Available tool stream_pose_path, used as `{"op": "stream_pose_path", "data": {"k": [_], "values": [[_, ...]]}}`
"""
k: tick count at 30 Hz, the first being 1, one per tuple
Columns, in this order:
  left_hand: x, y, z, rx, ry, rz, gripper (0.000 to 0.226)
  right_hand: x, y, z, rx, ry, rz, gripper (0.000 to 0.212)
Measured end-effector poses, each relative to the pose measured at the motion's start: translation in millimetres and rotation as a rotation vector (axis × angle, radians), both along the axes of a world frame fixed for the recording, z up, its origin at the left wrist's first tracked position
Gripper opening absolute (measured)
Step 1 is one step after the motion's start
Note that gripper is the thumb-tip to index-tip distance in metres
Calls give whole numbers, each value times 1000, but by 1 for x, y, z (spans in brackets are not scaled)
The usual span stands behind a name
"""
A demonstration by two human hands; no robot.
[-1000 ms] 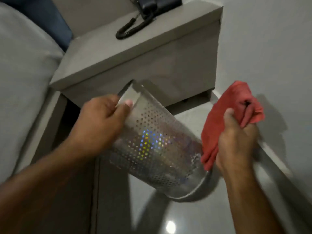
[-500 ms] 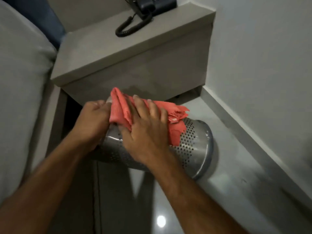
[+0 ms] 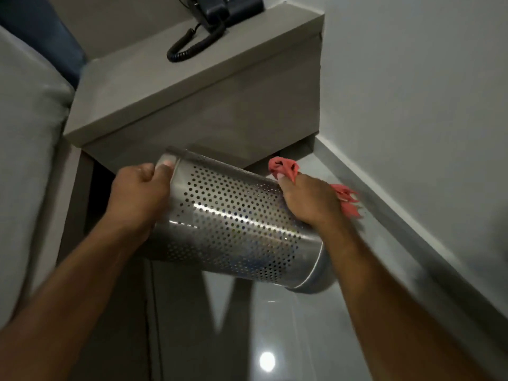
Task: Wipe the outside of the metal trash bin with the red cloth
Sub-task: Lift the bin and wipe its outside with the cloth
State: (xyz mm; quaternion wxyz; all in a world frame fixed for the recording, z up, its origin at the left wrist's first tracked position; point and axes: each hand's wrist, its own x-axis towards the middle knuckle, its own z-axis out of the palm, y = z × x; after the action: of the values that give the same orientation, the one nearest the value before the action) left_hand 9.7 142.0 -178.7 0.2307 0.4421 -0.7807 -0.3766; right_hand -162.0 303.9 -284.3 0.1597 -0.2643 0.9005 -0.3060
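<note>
The perforated metal trash bin [image 3: 236,224] is held tilted on its side above the floor, its rim to the left and its base to the lower right. My left hand [image 3: 137,196] grips the rim, thumb on the outside. My right hand [image 3: 310,202] presses the red cloth [image 3: 284,167] against the bin's far upper side near the base. Most of the cloth is hidden under that hand; its ends stick out above and to the right of it.
A grey bedside table [image 3: 192,86] with a black corded phone [image 3: 217,9] stands just behind the bin. A bed [image 3: 24,160] lies to the left. A white wall [image 3: 426,105] with a grey skirting board runs along the right. Glossy floor tiles [image 3: 275,339] lie below.
My right hand slid the cloth along the bin from beside the rim to the base end. The bin's perforated side is now uncovered, and the bin has tilted a little.
</note>
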Motion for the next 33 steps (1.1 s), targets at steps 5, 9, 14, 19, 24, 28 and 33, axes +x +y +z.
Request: {"op": "stream_pose_path", "data": {"k": [5,9,14,19,24,28,33], "values": [[-7,1,-1,-46,-59,57,47,127,60,-26,-230,293,-254,63],[-4,5,2,-161,-124,-34,55,104,45,-21,-197,307,-277,56],[-5,13,2,-123,-88,-35,50,23,15,2,-183,113,-232,42],[-10,6,0,-1,-56,100,40,125,38,-43,-367,193,-296,74],[-2,-3,-3,95,-51,153,39,134,20,-45,-441,113,-444,66],[-12,0,1,133,14,84,37,140,-52,22,-369,199,-290,66],[-7,-5,6,279,36,97,26,167,-51,14,-478,421,157,66]]}}
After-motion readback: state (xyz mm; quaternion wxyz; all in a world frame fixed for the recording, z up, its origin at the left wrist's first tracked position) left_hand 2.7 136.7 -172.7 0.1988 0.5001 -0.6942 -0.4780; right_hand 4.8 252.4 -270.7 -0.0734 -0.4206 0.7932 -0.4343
